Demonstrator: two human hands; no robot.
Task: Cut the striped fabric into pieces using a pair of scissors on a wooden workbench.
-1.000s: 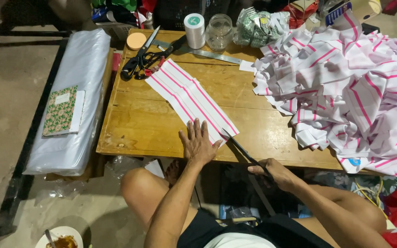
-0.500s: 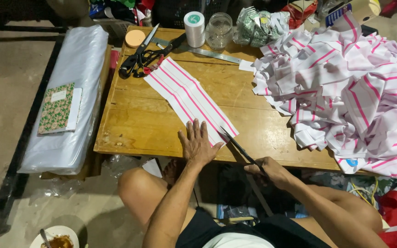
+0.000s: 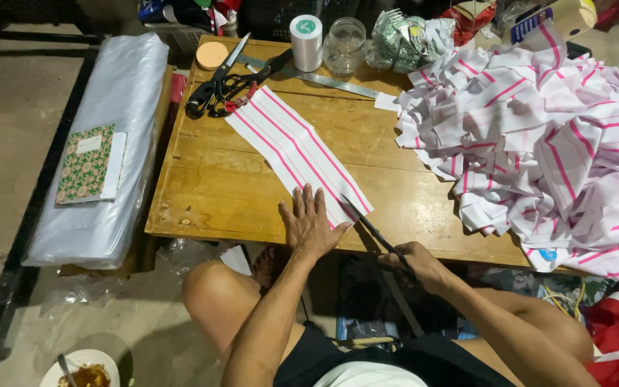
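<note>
Left hand (image 3: 308, 221) spread flat, fingers wide, pressing the near end of a white strip of cloth with pink stripes (image 3: 296, 152) onto the wooden bench (image 3: 216, 186). Right hand (image 3: 415, 264) closed around the handle of long dark scissors (image 3: 368, 226), just off the bench's near edge, blades pointing far-left with the tips at the strip's near right corner, right beside the left hand. Strip lying diagonally, from near centre up toward the far left. At its far end, two more pairs of scissors (image 3: 223, 80), a metal ruler (image 3: 324, 76), a round orange lid (image 3: 212, 54), a white spool (image 3: 306, 41) and a glass jar (image 3: 344, 46). On the right, a big heap of pink-striped cloth pieces (image 3: 539, 136). Left of the bench, a plastic-wrapped roll (image 3: 112, 143) bearing a green patterned notebook (image 3: 86, 163).
</note>
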